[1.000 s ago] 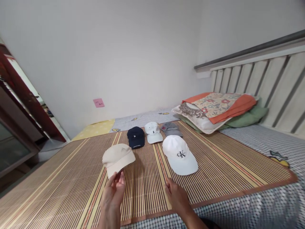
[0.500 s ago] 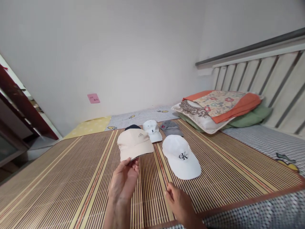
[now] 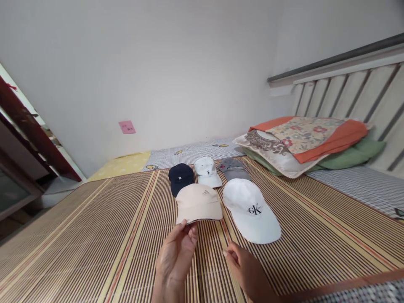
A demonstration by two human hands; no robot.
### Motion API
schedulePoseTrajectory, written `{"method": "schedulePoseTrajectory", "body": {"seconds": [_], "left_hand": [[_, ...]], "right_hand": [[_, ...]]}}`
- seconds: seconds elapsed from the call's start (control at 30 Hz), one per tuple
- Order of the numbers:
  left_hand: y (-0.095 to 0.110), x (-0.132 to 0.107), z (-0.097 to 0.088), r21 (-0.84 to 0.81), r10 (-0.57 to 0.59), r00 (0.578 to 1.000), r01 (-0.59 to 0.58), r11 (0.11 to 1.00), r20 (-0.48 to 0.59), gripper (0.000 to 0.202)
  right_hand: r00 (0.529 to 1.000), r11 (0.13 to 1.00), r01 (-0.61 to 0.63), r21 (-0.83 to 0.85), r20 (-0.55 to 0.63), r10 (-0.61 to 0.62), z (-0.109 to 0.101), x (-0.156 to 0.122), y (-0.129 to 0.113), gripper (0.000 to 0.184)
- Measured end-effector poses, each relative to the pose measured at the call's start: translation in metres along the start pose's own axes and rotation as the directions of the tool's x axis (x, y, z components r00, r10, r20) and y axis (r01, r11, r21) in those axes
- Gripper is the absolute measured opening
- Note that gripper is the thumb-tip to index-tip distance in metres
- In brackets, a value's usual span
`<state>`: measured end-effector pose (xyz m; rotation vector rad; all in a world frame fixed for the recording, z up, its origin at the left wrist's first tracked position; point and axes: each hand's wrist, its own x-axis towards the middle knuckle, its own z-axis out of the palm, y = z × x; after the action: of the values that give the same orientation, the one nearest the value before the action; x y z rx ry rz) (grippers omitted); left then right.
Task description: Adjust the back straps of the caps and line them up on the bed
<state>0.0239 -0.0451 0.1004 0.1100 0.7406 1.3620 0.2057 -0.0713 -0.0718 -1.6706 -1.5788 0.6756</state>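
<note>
My left hand pinches the brim of a cream baseball cap, thumb on top and fingers beneath. Just behind that cap sits a navy baseball cap, partly covered by it. My right hand is curled into a loose fist above the mat, with nothing visible in it. Ahead of it lies a white baseball cap with black "CK" letters, its brim toward me. In the back row are a white cap with a small dark logo and a grey cap.
A striped bamboo mat covers the bed. Pillows topped with an orange-edged floral cloth lie at the right, beside a slatted headboard. A pink note is on the wall.
The cream cap in my left hand has come lower and nearer, uncovering more of the navy cap. My right hand stays curled. The view has shifted slightly to the left.
</note>
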Motion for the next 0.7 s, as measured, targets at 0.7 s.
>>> {"method": "schedulePoseTrajectory", "body": {"seconds": [0.7], "left_hand": [[0.016, -0.012, -0.006, -0.093, 0.048, 0.997, -0.043, 0.995, 0.056, 0.028]], "right_hand": [[0.761, 0.763, 0.639, 0.091, -0.217, -0.611, -0.083, 0.037, -0.162, 0.014]]}}
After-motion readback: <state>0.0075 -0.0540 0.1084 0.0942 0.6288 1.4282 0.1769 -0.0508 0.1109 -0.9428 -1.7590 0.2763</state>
